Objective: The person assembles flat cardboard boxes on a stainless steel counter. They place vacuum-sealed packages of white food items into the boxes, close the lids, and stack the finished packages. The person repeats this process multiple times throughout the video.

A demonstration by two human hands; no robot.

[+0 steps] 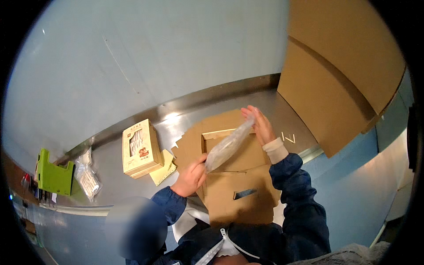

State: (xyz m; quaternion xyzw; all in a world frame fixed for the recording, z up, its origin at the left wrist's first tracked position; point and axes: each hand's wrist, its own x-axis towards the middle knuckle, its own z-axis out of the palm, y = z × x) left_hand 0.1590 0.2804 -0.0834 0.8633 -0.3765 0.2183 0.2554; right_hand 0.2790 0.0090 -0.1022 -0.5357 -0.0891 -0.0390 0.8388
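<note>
Head view: a clear plastic bag [229, 145] is stretched between both hands above an open brown carton [234, 176]. Its long axis runs from about 8 o'clock to 2 o'clock. The left hand [191, 177] pinches the lower end, fingers closed on the film; the right hand [259, 125] grips the upper end near the far flap, fingers wrapped over its top. Neither hand is nearer than the other, since each holds one end, and the bag hangs just over the carton's mouth.

The carton rests on a grey metal counter [110, 176] against a pale wall. At 9 o'clock from the carton stands a cream printed box [140, 148], with a yellow pad [163, 170] touching its near corner. Further out at 9 o'clock lie small clear packets [87, 176] and a green holder [53, 175]. A tall cardboard sheet [335, 84] leans at 2 o'clock.
</note>
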